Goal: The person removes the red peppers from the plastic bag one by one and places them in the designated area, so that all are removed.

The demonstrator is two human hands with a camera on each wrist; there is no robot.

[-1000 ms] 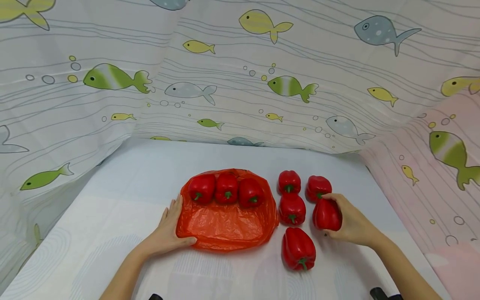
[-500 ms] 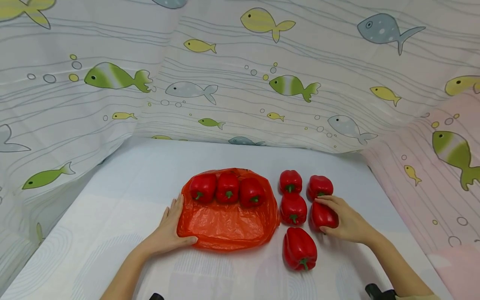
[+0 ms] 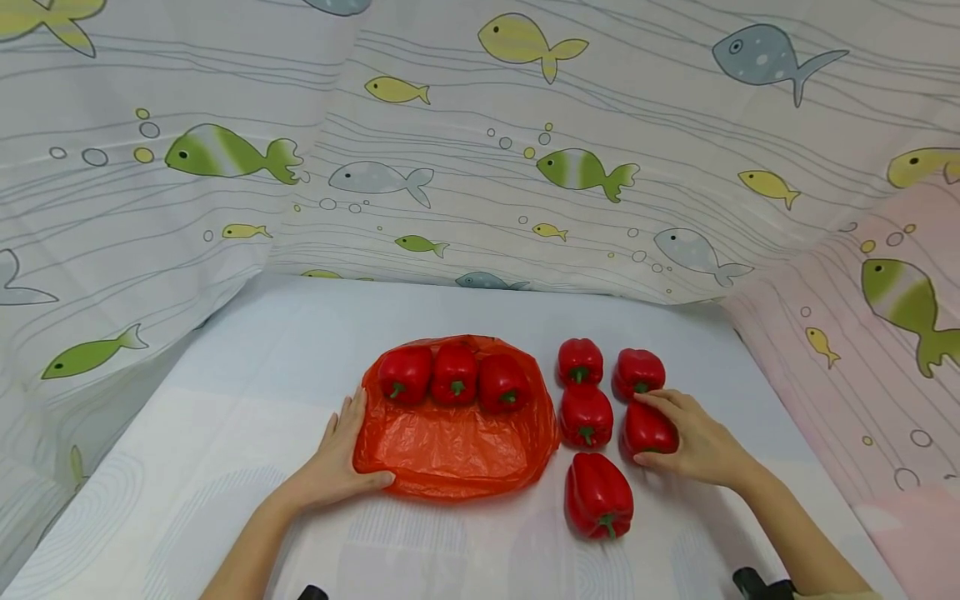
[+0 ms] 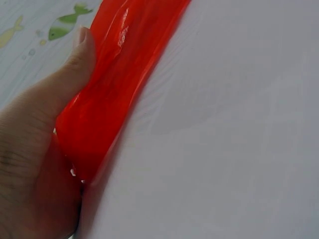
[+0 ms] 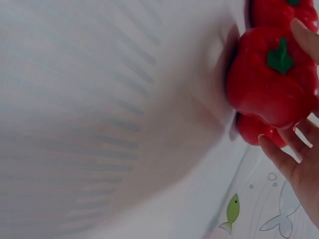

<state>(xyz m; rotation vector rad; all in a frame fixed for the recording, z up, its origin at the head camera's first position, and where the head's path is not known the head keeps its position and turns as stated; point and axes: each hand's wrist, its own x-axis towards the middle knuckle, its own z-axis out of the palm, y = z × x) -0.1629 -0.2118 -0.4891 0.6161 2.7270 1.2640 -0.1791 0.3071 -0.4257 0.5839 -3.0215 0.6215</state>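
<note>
The red pepper (image 3: 649, 432) is in the right hand (image 3: 697, 442), on the white tablecloth (image 3: 322, 333), across from the left hand (image 3: 337, 467). Over the last second the right hand has shifted it slightly inward, toward the left hand, and the gap to the middle pepper (image 3: 587, 417), just left of the right fingertips, has narrowed — in the last half second hardly anything has moved. By the look of it, the pepper is now lined up roughly behind the far right pepper (image 3: 638, 368), which lies just past those fingertips; whether these two touch cannot be told.

The right hand is clamped on its pepper, thumb on the near side and fingers curled over the far side. The left hand has stayed put, fingers straight and spread along the wall of the orange plastic bag (image 3: 450, 450), thumb at its near rim.

Counted, there are eight peppers and one bag. Three peppers (image 3: 454, 379) are in the bag, in a row to the right of the left fingertips. Five are outside — the three already told, the far left pepper (image 3: 580, 362) beyond the middle one, and the near pepper (image 3: 599, 497), left of the right thumb and closer to the person.
</note>
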